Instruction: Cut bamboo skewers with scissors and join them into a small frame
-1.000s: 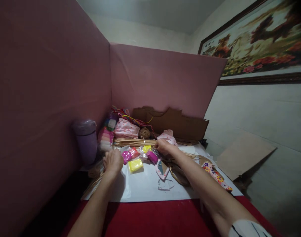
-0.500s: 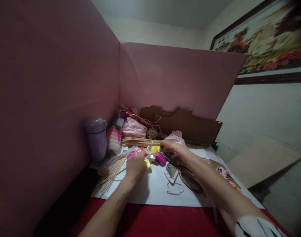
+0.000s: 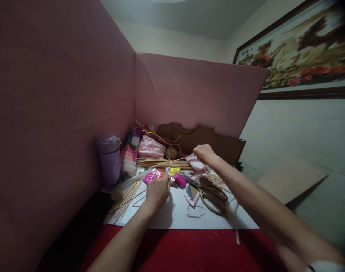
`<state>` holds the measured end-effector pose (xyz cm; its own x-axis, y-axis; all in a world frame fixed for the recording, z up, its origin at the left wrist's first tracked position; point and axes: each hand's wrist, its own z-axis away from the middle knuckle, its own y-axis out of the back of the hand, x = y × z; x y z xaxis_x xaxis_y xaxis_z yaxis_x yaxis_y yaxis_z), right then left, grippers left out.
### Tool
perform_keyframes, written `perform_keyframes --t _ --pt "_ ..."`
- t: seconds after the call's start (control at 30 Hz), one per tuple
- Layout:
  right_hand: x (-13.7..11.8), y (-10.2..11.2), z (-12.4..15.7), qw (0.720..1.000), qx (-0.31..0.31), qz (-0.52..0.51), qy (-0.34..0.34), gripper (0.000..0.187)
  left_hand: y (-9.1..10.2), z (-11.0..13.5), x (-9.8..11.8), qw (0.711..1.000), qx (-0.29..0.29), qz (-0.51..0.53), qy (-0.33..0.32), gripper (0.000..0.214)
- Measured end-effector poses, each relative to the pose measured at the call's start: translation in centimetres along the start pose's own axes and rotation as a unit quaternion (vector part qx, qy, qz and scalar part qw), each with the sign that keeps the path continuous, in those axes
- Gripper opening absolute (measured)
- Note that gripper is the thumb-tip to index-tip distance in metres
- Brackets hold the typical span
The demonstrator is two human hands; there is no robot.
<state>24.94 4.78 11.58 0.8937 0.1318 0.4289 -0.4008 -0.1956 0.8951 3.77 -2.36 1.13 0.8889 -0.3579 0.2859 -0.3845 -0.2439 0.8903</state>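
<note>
My right hand point(image 3: 205, 153) is closed on the end of a thin wooden stick point(image 3: 182, 158), raised above the bundle of sticks point(image 3: 150, 163) at the back. The stick slants down to the left. My left hand point(image 3: 158, 190) is closed low over the paper, beside pink and red packets point(image 3: 152, 176); its fingertips are partly hidden, and I cannot make out what they hold. Near it lie a yellow packet point(image 3: 174, 171) and a magenta lump point(image 3: 180, 180). Large scissors point(image 3: 210, 192) lie to the right, by a pink-edged piece point(image 3: 191, 195).
Loose sticks point(image 3: 126, 200) fan out at the left, beside a purple cup point(image 3: 111, 166). A ball of brown twine point(image 3: 170, 153), pink dotted cloth point(image 3: 150, 147) and torn cardboard point(image 3: 206, 138) stand at the back. Pink panels point(image 3: 195, 94) rise behind and left. White paper point(image 3: 172, 217) covers red cloth point(image 3: 172, 249).
My right hand has risen and moved right from the bundle, drawing a thin stick with it. The scissors are now uncovered. My left hand stays nearly in place. The camera view has shifted slightly.
</note>
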Motion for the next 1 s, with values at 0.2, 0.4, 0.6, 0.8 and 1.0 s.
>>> perform_keyframes --t 0.2,0.4,0.6,0.8,1.0 --pt "4.7 2.8 5.4 0.99 0.074 0.038 -0.117 0.024 1.6 -0.3 -0.5 0.963 0.168 0.21 0.028 0.03" --pt "2.2 -0.7 8.9 0.912 0.079 -0.36 -0.18 0.013 4.0 -1.3 -0.8 0.68 0.239 0.693 0.016 0.024" --pt "-8.0 -4.7 8.1 0.649 0.031 -0.76 0.002 0.018 2.9 -1.5 -0.1 0.583 0.107 0.803 0.057 0.036" --pt "-11.1 -5.2 6.8 0.67 -0.015 -0.738 -0.078 0.004 2.0 -1.3 -0.3 0.653 0.056 0.751 0.089 0.045" --pt "-11.7 -6.5 7.6 0.657 -0.144 -0.733 -0.099 0.018 0.6 -2.0 -1.0 0.662 0.085 0.72 0.193 0.037"
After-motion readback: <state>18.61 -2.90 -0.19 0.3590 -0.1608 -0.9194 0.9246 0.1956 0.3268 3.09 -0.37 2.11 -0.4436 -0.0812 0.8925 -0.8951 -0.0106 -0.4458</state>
